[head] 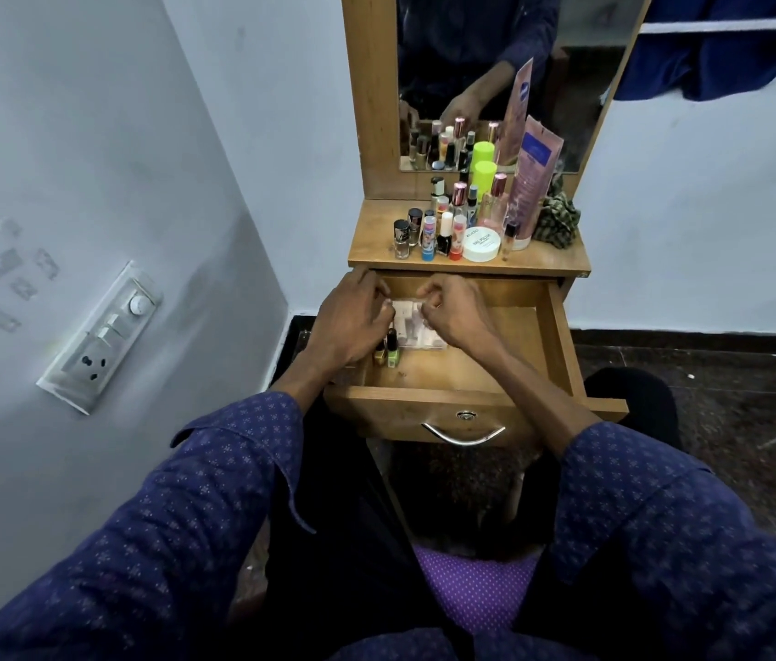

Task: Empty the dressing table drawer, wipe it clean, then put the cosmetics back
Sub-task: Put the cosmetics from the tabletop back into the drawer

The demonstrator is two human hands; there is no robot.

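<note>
The drawer (467, 369) of the dressing table is pulled out toward the person, its front panel with a curved metal handle (462, 434) nearest the camera. Both hands reach into its rear left corner. The left grip (352, 322) has its fingers curled down over the left edge of a clear plastic case (417, 329) lying flat on the drawer floor; the right grip (452, 312) has its fingers bent and pinching at the case's top edge. How firmly either one holds it cannot be told, since the fingertips are partly hidden. Just in front of the case, by the left hand, stand two small bottles: a green nail polish (392, 353) and a gold one (380, 354), both upright. On the counter (552, 260) above the drawer, most cosmetics stand crowded from the left edge to the middle: nail polish bottles, a round white jar (482, 244), a neon yellow can (483, 176) and a tall pink tube (531, 183) leaning against the mirror (581, 78). A patterned cloth (560, 219) lies bunched at the counter's right rear corner.
</note>
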